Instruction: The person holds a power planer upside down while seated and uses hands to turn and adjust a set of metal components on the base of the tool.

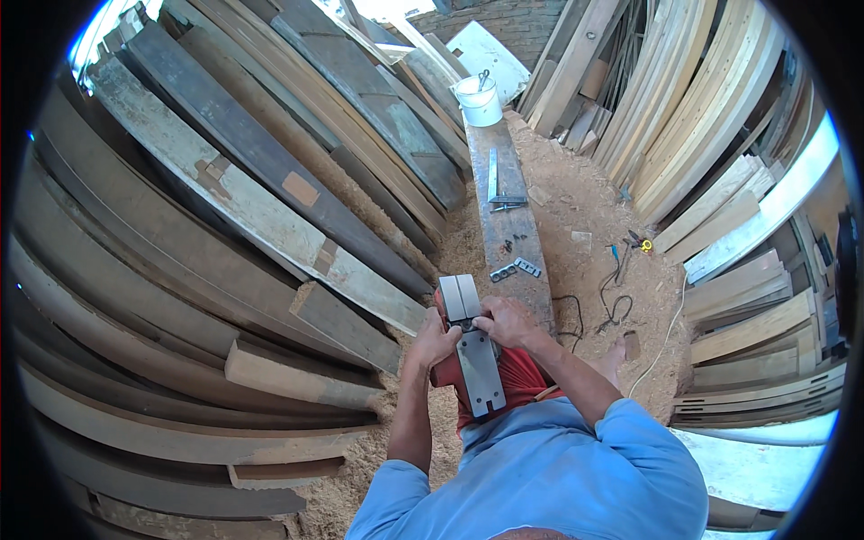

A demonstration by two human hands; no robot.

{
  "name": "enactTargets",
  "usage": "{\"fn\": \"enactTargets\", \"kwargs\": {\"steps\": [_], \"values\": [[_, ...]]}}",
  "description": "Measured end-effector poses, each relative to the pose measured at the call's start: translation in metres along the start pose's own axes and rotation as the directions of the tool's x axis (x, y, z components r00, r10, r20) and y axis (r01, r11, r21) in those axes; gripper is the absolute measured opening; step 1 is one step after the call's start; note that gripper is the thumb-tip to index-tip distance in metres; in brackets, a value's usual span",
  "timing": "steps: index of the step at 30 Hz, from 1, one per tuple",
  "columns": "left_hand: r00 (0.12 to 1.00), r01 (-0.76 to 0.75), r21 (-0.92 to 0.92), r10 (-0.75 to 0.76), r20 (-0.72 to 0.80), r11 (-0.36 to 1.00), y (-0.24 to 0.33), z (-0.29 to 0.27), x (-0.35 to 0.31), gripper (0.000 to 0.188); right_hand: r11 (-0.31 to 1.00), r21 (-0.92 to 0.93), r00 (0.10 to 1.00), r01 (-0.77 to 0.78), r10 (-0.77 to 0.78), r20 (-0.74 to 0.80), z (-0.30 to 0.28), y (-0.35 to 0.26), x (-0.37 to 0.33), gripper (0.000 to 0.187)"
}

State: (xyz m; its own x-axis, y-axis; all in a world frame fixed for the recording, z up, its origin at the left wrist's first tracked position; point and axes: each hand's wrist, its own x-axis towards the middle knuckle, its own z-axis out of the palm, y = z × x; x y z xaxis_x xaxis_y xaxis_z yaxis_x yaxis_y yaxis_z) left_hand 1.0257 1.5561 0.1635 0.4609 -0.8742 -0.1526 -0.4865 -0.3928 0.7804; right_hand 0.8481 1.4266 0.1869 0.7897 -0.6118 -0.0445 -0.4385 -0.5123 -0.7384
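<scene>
An electric hand planer [482, 373] with a red body lies over my lap, its grey metal sole turned upward. Closed around its left side is my left hand [434, 342], the thumb at the gap between the two sole plates. My right hand [506, 321] grips the right edge by the same gap, its thumb also pressed there. Just beyond the planer, small grey metal parts [517, 269] rest on the narrow wooden bench [531, 301]. Several tiny dark pieces [511, 244], perhaps screws, are scattered farther along it, and past them is a metal square [493, 180].
A white bucket [479, 106] with scissors in it stands at the bench's far end. Boards [270, 193] lean on the left, and more planks [702, 99] on the right. Sawdust covers the floor, where a dark cord [616, 297] and a yellow tape measure [646, 245] lie.
</scene>
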Motion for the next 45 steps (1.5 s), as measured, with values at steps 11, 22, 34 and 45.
{"fn": "enactTargets", "kwargs": {"steps": [11,22,34,45], "values": [[1.0,0.001,0.04,-0.001,-0.003,0.999,0.009,0.004,0.0,0.061,0.997,-0.044,0.995,0.058,-0.061,-0.078,0.003,0.001,-0.005,0.028],[0.999,0.032,0.061,-0.032,-0.009,0.998,0.023,-0.001,-0.004,0.061,0.986,-0.047,0.952,0.162,-0.169,-0.255,0.02,0.011,-0.007,0.03],[0.999,0.052,0.086,-0.051,-0.016,0.995,0.015,0.004,-0.001,0.057,0.981,-0.116,0.985,0.152,-0.16,-0.06,0.009,0.011,-0.011,0.024],[0.991,0.117,0.092,-0.122,0.053,0.989,0.024,-0.003,-0.003,0.062,0.977,-0.115,0.974,0.178,-0.192,-0.123,0.004,0.004,-0.012,0.019]]}}
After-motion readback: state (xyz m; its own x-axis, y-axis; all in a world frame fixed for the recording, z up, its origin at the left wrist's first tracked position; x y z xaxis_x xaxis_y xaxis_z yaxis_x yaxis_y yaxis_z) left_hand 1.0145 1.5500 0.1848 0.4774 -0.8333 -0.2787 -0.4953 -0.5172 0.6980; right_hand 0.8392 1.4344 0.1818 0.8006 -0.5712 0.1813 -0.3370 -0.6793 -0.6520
